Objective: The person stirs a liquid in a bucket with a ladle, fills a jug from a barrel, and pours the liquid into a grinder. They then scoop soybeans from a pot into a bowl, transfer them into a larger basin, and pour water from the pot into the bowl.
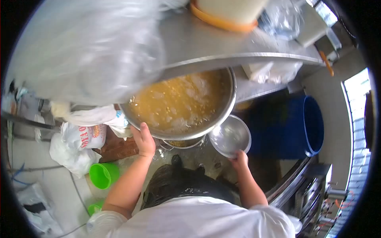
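Observation:
A wide metal basin [233, 93] holds cloudy yellow-brown liquid [182, 99] with small pale grains and foam in it. My left hand [144, 140] grips its near left rim, thumb up at the edge, with the other fingers mostly hidden. Lower right of the basin, my right hand [239, 159] is closed on the near rim of a shiny metal bowl [230, 137]. This bowl is tilted and shows its bare inside, its upper left edge close to the basin. Partly covered by the basin, a pot with handles [183, 143] stands low down with yellowish contents.
A steel table [222, 47] with a shelf edge crosses above the basin. Clear plastic sheeting [87, 47] hangs at upper left. To the right lies a big blue barrel [313, 125]. Green buckets [104, 175] and white sacks [81, 139] sit at left on the floor.

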Tool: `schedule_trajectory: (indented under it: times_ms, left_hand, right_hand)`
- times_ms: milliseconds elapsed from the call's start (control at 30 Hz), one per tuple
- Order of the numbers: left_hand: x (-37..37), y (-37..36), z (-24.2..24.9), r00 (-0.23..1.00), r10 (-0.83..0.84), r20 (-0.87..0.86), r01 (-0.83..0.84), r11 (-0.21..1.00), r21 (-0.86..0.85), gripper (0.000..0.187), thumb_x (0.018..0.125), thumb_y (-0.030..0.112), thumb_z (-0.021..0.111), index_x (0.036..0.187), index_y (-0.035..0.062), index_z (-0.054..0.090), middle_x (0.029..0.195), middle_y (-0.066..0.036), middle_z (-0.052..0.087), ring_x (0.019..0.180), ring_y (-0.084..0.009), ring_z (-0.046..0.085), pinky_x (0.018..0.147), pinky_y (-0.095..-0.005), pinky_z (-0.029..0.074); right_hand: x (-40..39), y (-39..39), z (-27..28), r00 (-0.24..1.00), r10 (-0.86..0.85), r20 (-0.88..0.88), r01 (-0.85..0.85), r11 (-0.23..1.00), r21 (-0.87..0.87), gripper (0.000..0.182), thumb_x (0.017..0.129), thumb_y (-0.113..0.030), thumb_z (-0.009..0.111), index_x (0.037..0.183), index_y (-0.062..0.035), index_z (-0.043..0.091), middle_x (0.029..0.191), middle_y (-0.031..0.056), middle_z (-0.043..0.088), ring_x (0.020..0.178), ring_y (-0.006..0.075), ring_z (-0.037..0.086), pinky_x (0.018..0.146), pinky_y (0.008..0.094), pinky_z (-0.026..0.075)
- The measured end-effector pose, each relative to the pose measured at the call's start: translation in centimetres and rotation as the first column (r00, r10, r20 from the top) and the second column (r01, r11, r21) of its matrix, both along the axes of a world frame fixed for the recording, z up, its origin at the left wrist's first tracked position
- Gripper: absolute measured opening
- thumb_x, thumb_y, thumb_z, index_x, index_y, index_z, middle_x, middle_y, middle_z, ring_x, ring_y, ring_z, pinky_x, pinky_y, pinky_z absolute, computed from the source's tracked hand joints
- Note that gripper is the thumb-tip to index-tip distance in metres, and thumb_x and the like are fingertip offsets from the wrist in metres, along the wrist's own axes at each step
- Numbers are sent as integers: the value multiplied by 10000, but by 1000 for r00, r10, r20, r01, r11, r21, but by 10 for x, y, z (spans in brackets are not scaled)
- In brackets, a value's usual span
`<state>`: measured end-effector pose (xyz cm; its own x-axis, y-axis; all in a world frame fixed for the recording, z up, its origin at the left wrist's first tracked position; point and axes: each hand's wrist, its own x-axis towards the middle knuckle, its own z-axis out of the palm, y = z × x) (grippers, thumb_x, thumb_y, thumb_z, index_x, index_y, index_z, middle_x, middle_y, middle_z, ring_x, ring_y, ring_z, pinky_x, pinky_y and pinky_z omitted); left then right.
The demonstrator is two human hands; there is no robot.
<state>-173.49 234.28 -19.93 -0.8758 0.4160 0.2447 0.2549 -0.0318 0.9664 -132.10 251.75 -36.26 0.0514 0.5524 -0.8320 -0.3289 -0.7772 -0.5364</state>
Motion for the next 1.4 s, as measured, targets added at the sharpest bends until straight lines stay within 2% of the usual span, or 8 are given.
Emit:
schedule_trajectory:
  times_ms: [233, 500, 600, 767, 967, 1167, 1267, 1400]
  left_hand:
    - [-2, -1, -6, 999, -28, 25, 25, 994, 105, 539, 1071, 319, 531, 1406, -71, 368, 1360, -203, 537, 1229, -285, 520, 1090, -407, 390]
    - [-1, -10, 0, 989, 10, 148, 2, 997, -79, 457, 1050, 288, 574, 1314, -63, 447, 1240, -195, 610, 1133, -285, 579, 1024, -407, 441]
    - [2, -8, 7, 989, 76, 130, -61, 992, -114, 455, 1025, 265, 602, 1304, -63, 456, 1199, -206, 626, 1104, -313, 598, 999, -419, 459]
    - [27, -4, 61, 877, 324, -355, -441, 837, -324, 507, 953, 203, 676, 1323, -69, 461, 1175, -250, 604, 1120, -385, 572, 1009, -468, 454]
    - [-14, 73, 110, 710, -195, -676, -343, 743, -575, 576, 932, 252, 674, 1414, -13, 503, 1428, -263, 509, 1290, -407, 514, 1088, -523, 417]
    - [-141, 121, 3, 963, -270, 12, 235, 815, -529, 581, 1001, 372, 537, 1531, 148, 453, 1562, -157, 459, 1445, -358, 417, 1209, -493, 347]
    - [-161, 128, -51, 644, -416, -642, -319, 617, -720, 399, 1017, 285, 552, 1359, 88, 614, 1344, -197, 641, 1253, -375, 597, 1051, -483, 475]
    - [-152, 132, -79, 637, -418, -648, -354, 588, -727, 441, 1044, 356, 474, 1321, 53, 636, 1311, -200, 666, 1158, -357, 646, 984, -489, 508]
  right_hand:
    - [39, 14, 222, 992, 120, -43, -82, 855, 512, 468, 891, -55, 594, 1351, 19, 543, 1231, 162, 673, 1052, 322, 707, 828, 433, 619]
    - [-145, 140, 249, 881, 263, 394, -469, 362, 806, 542, 835, 27, 555, 1377, 16, 546, 1135, 136, 672, 1032, 272, 675, 914, 408, 525]
    - [-232, 158, 278, 516, -59, 854, -856, -68, 512, 458, 857, -9, 601, 1314, 14, 591, 1181, 241, 684, 1091, 346, 672, 943, 417, 528]
    - [-331, 204, 281, 253, -477, 842, -875, -484, -11, 345, 909, -141, 653, 1239, -40, 665, 1216, 193, 699, 1123, 356, 671, 962, 471, 530]
    - [-358, 245, 268, 272, -431, 861, -795, -604, -51, 325, 908, -142, 649, 1213, -33, 680, 1201, 198, 705, 1110, 369, 676, 962, 473, 531]
    - [-343, 265, 260, 264, -354, 897, -780, -626, -17, 307, 908, -144, 644, 1188, -26, 694, 1185, 203, 711, 1098, 382, 682, 963, 475, 533]
    - [-329, 277, 261, 255, -312, 915, -787, -617, 9, 299, 908, -145, 642, 1175, -23, 701, 1177, 205, 713, 1091, 388, 685, 963, 476, 533]
    - [-313, 282, 265, 254, -235, 938, -789, -611, 60, 290, 908, -146, 639, 1158, -18, 711, 1167, 209, 717, 1083, 397, 689, 963, 478, 534]
